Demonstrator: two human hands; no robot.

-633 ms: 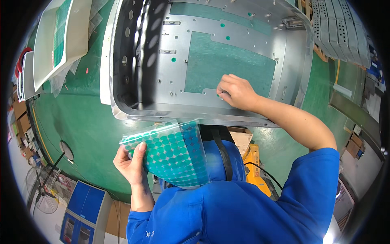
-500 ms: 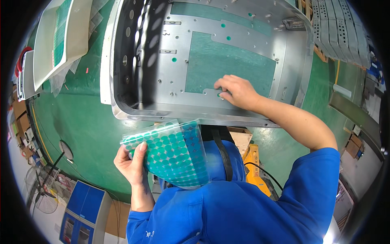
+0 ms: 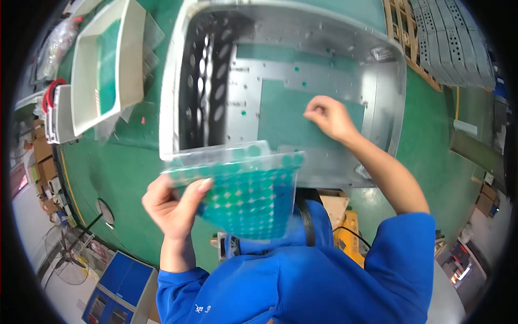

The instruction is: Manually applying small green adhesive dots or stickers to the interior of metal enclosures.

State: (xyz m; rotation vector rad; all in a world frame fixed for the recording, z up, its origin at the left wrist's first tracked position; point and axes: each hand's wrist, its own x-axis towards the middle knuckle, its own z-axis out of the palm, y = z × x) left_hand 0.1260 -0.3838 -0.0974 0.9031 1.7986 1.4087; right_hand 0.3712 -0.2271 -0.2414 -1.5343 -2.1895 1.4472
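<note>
My left hand [image 3: 175, 209] grips a stack of clear sheets covered in rows of green round stickers [image 3: 240, 197], the thumb on top. The sheets hang in front of my body and overlap the near left part of a large open metal case [image 3: 324, 171]. Over the case's big rectangular cutout, my right hand [image 3: 330, 117] is raised with thumb and fingers curled together. Whatever those fingertips may hold is hidden. A few green dots [image 3: 297, 69] show on the metal base, among small studs and holes. Its left wall has a row of round holes.
At the left stands a cream bin [image 3: 129, 70] with green sheets inside, beside a red roll [image 3: 52, 92]. Stacked perforated metal parts [image 3: 450, 46] lie far right, by a wooden pallet [image 3: 413, 48]. A yellow machine [image 3: 352, 237] is near my right side. A fan [image 3: 65, 259] stands lower left.
My right hand has lifted from the near edge of the cutout and closed its fingers. The sheets have risen and now cover the case's near left corner. The whole view has shifted.
</note>
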